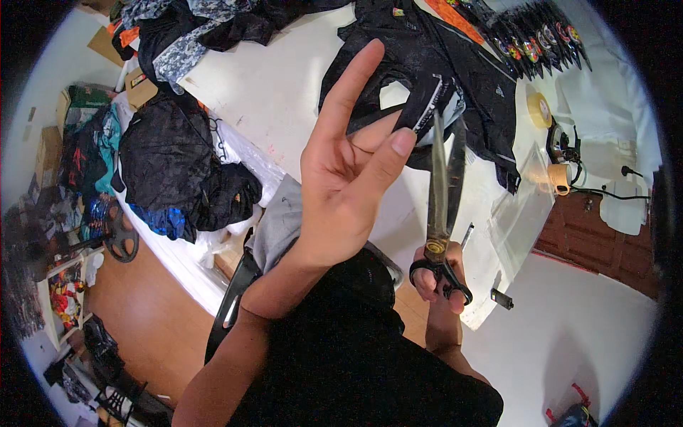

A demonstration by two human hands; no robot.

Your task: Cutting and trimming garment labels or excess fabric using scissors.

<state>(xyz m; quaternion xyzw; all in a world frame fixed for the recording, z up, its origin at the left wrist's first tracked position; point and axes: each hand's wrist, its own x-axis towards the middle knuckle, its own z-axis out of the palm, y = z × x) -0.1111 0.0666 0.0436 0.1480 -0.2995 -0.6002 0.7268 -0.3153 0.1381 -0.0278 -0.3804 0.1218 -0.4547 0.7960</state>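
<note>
A strip of black fabric with pale lettering (425,99) is pinched between the thumb and folded fingers of my left hand (338,192); its index finger points up and away. The strip seems to belong to the black garment (469,64) spread on the far part of the white table. My right hand (455,257) grips the black handles of large tailor's scissors (439,206). Their blades point away from me and stand slightly apart, with the tips close to the held fabric. Whether a blade touches the cloth, I cannot tell.
Dark clothes (167,142) are heaped at the left beside the white table (249,78). On the right lie a tape roll (538,110), a second roll (560,179) and a small black object (501,299) at the table edge. A black chair (226,309) stands close by me.
</note>
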